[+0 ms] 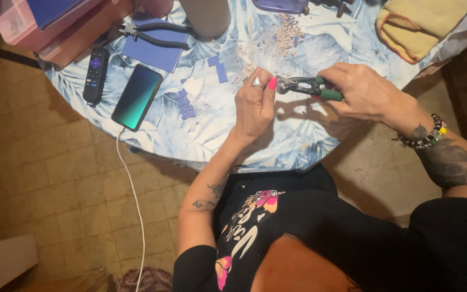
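Nippers (309,86) with green handles, held level above the round table (212,135) with its blue leaf-print cloth, near the table's front edge. Right hand (363,94) wrapped around the handles, fingers curled closed on them, wrist bent inward; beaded bracelet (425,138) at the wrist, forearm angling off past the table's right rim. Left hand (255,103) raised upright at the tool's metal head, back of hand toward the camera, thumb and fingertips pinched together right at the jaws; whatever small piece they may hold is too small to make out. Forearm rises from below the table's front edge.

On the table behind the nippers: heap of pale chips (287,30). Left of them: small blue tile pieces (185,104), a phone (137,97) on a white cable, a black remote (95,75), black pliers (152,33) lying on a blue sheet (155,51).
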